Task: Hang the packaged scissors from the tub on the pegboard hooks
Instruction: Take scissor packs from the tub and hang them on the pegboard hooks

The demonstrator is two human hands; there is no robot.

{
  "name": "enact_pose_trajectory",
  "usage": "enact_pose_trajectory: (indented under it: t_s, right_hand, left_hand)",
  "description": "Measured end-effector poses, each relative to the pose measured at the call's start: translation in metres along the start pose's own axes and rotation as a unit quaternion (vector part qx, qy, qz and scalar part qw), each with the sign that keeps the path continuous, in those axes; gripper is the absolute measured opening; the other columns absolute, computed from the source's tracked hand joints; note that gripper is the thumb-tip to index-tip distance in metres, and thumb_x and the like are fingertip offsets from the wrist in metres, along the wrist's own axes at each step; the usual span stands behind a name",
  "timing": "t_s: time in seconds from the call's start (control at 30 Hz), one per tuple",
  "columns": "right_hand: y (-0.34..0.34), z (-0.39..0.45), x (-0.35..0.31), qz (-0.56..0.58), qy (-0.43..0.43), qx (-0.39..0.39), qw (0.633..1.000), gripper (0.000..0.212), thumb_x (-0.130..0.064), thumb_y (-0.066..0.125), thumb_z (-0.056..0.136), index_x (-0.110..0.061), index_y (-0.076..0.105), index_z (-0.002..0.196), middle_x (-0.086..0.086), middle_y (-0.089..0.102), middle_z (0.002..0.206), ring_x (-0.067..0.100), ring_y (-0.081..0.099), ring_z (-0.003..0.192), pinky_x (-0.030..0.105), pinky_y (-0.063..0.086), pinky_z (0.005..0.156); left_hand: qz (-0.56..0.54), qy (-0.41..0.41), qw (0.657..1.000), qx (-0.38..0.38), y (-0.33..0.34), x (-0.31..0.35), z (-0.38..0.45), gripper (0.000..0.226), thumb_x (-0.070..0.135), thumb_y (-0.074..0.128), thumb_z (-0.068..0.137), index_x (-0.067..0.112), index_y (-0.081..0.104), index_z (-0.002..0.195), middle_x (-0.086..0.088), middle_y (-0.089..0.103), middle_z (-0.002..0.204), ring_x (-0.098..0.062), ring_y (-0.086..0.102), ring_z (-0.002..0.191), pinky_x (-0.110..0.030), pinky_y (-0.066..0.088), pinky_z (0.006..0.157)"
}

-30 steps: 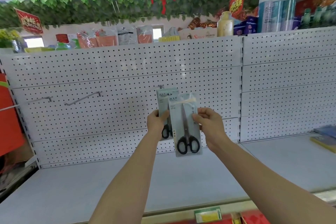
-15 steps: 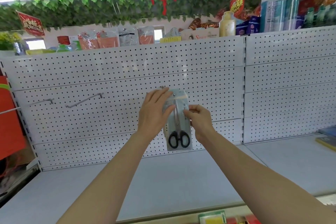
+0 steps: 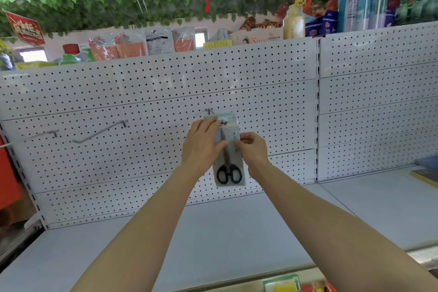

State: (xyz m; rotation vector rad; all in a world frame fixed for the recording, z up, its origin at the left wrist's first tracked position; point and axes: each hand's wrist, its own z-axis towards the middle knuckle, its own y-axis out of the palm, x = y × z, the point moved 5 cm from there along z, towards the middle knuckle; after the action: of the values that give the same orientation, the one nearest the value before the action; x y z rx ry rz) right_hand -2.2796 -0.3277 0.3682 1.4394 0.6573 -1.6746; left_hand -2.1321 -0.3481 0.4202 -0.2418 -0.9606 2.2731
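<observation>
the packaged scissors (image 3: 228,161) are held upright against the pegboard (image 3: 142,92), the pack's top edge at the hook (image 3: 209,111) just above both grips. the pack's right edge is pinched by the curled fingers of the right hand (image 3: 252,149). its left face is pressed by the straight fingers of the left hand (image 3: 201,147). two bare hooks (image 3: 99,131) are seen well left of the grip, and the shelf (image 3: 213,244) lies below.

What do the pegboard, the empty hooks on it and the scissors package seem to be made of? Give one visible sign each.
Pegboard: probably painted sheet metal; flat white panels, even punched holes.
Empty hooks: thin bare metal wire, grey with a slight sheen.
Scissors package: seemingly printed card under clear plastic; glossy front, black handles visible through it.
</observation>
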Motion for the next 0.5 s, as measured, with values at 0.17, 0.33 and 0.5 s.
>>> enact_pose_trajectory:
  t_s: [0.17, 0.33, 0.5]
  right_hand:
    - [-0.006, 0.000, -0.007, -0.098, -0.062, 0.003, 0.993, 0.021, -0.014, 0.064, 0.089, -0.012, 0.061, 0.109, 0.001, 0.065, 0.103, 0.018, 0.062, 0.096, 0.036, 0.054, 0.085]
    - [-0.037, -0.029, -0.019, -0.318, -0.211, 0.029, 0.924, 0.045, -0.025, 0.060, 0.091, -0.015, 0.049, 0.133, 0.002, 0.054, 0.134, 0.021, 0.051, 0.121, 0.042, 0.043, 0.100]
    - [-0.085, -0.080, -0.047, -0.443, -0.335, 0.041, 0.830, 0.050, -0.030, 0.061, 0.091, -0.011, 0.050, 0.135, 0.009, 0.058, 0.132, 0.029, 0.053, 0.118, 0.043, 0.036, 0.103]
  left_hand:
    - [0.000, 0.004, 1.000, -0.007, -0.001, -0.001, -0.002, 0.063, 0.049, 0.058, 0.091, 0.020, 0.042, 0.146, 0.008, 0.039, 0.151, -0.017, 0.029, 0.135, -0.038, 0.042, 0.104]
    - [0.004, -0.002, 1.000, 0.007, -0.016, 0.010, -0.024, 0.070, 0.048, 0.059, 0.090, 0.019, 0.035, 0.149, 0.002, 0.030, 0.157, -0.022, 0.025, 0.142, -0.041, 0.025, 0.115]
    - [0.014, 0.054, 0.997, 0.061, -0.055, 0.060, -0.059, 0.068, 0.043, 0.065, 0.088, 0.011, 0.041, 0.144, -0.006, 0.037, 0.153, -0.029, 0.029, 0.140, -0.044, 0.024, 0.114]
